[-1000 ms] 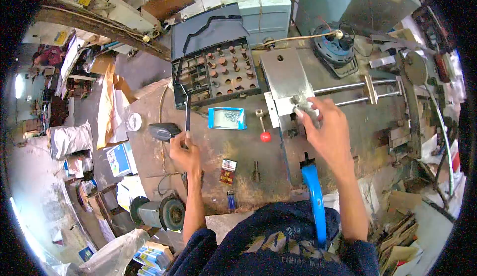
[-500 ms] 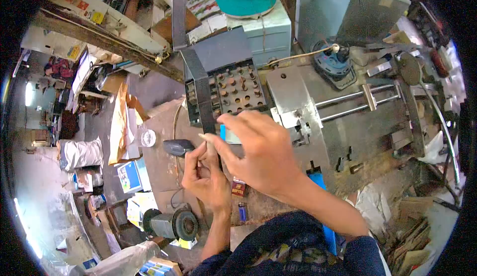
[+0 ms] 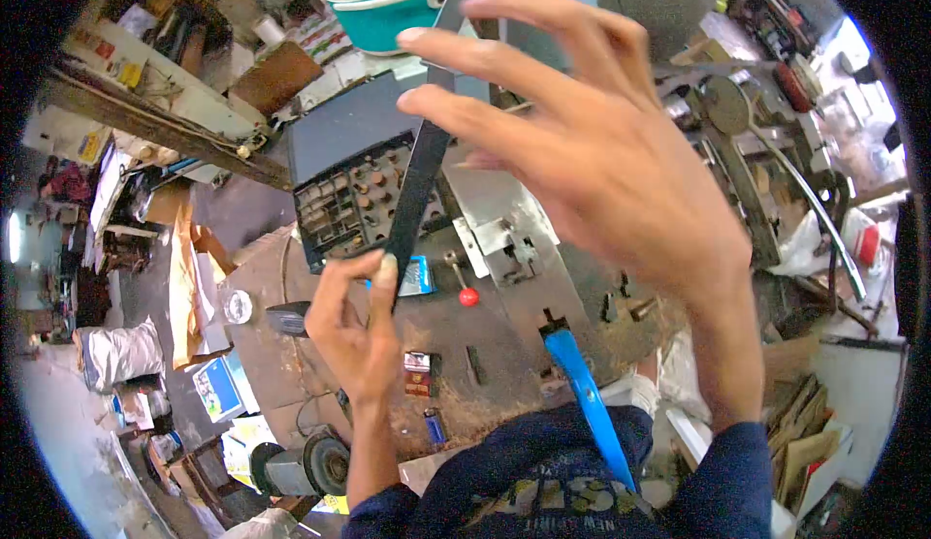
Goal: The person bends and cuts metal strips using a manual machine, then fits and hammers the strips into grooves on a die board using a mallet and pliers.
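Note:
A long, dark, flat metal strip slants up from my left hand, whose thumb and fingers pinch its lower end. My right hand is large in view, higher up, with its fingers stretched out and apart across the strip's upper part. Whether those fingertips touch the strip I cannot tell; the right thumb is mostly hidden. Behind the strip lies an open case with rows of small round pieces. A blue packet rests just right of my left fingertips, near a metal fixture and a red ball knob.
On the bench are a cigarette pack, a lighter and a blue-handled tool. A bench grinder stands at lower left. A teal cooler is at the back, and cardboard pieces lean at right.
My right hand has moved up and closer to the camera, its fingers spreading beside the strip. My left hand still pinches the lower end. The view has shifted, uncovering the red knob.

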`<action>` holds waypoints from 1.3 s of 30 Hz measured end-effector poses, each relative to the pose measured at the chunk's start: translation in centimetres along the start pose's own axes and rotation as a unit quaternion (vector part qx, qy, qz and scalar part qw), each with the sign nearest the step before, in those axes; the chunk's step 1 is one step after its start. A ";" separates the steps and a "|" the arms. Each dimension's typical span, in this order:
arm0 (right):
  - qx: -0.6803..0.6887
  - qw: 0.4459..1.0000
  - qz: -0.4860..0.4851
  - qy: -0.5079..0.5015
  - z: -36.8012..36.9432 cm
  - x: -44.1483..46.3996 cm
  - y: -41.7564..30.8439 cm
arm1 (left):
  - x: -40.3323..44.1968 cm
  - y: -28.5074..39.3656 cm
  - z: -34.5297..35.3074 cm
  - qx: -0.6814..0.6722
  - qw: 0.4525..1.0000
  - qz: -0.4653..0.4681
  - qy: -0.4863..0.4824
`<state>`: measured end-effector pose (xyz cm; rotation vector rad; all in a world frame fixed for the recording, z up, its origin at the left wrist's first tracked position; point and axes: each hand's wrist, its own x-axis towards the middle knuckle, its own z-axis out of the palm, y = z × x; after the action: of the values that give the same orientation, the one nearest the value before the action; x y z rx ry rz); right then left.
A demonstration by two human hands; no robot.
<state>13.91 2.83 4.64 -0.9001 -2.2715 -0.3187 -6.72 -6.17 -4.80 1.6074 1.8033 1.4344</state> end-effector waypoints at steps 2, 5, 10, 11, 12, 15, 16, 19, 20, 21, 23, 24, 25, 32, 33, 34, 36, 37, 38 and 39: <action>-0.040 0.991 -0.080 -0.096 0.5 0.5 1.9 | 0.7 -0.9 0.5 0.009 1.000 0.004 -0.017; 0.000 0.977 -0.138 -0.165 4.1 -1.9 5.8 | 1.3 -2.5 0.9 0.039 0.992 0.088 -0.078; 0.182 0.943 -0.051 -0.273 7.2 -7.3 7.8 | 1.1 -5.4 2.5 0.027 0.978 0.126 -0.162; 0.184 0.942 -0.051 -0.275 8.0 -8.5 7.7 | 1.2 -6.3 2.9 0.012 0.974 0.126 -0.187; 0.161 0.951 -0.048 -0.259 8.6 -9.5 7.4 | 1.3 -7.1 3.5 -0.005 0.969 0.128 -0.213; 0.144 0.960 -0.024 -0.237 10.8 -12.9 6.8 | 1.2 -8.3 6.0 0.004 0.961 0.155 -0.228; 0.150 0.962 -0.005 -0.229 11.1 -13.5 6.6 | 1.0 -8.6 6.9 -0.009 0.957 0.181 -0.228; 0.151 0.956 0.022 -0.250 12.5 -15.3 7.2 | 0.4 -10.0 9.1 0.017 0.951 0.173 -0.254; 0.161 0.957 0.042 -0.238 13.1 -15.9 7.7 | 0.4 -10.4 9.9 0.030 0.948 0.171 -0.267; 0.161 0.957 0.045 -0.239 13.5 -16.4 7.8 | 0.3 -10.9 10.7 0.023 0.947 0.179 -0.266; 0.151 0.952 0.082 -0.254 14.0 -17.5 7.9 | 0.3 -11.8 11.7 0.026 0.950 0.170 -0.262; 0.151 0.951 0.086 -0.254 13.2 -17.6 7.3 | 0.2 -12.2 12.1 0.030 0.953 0.162 -0.254; 0.147 0.964 0.141 -0.168 11.6 -17.3 5.7 | 0.0 -12.9 12.6 0.016 0.954 0.154 -0.256; 0.154 0.627 0.540 -0.540 -6.0 -34.0 -8.4 | 0.7 -12.6 12.3 0.053 0.940 0.169 -0.290; 0.174 0.514 0.646 -0.537 -8.5 -33.4 -11.1 | 0.8 -12.5 12.1 0.054 0.940 0.169 -0.291; 0.215 0.428 0.721 -0.502 -10.3 -34.9 -13.8 | 0.7 -12.4 12.0 0.056 0.940 0.165 -0.294; 0.199 0.407 0.768 -0.453 -13.1 -41.0 -19.6 | 0.3 -12.5 12.1 0.062 0.939 0.183 -0.285; 0.217 0.467 0.742 -0.429 -14.2 -44.0 -21.9 | 0.2 -12.3 12.1 0.076 0.936 0.203 -0.277; 0.214 0.500 0.716 -0.438 -14.6 -43.5 -22.4 | 0.1 -12.4 12.2 0.077 0.936 0.220 -0.264; 0.208 0.533 0.689 -0.446 -15.0 -42.8 -22.8 | 0.0 -12.5 12.4 0.087 0.933 0.232 -0.263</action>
<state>28.99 -42.66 -12.11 -2.4994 -1.3006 1.6232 -4.00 1.25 -20.52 2.3487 1.3172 0.8730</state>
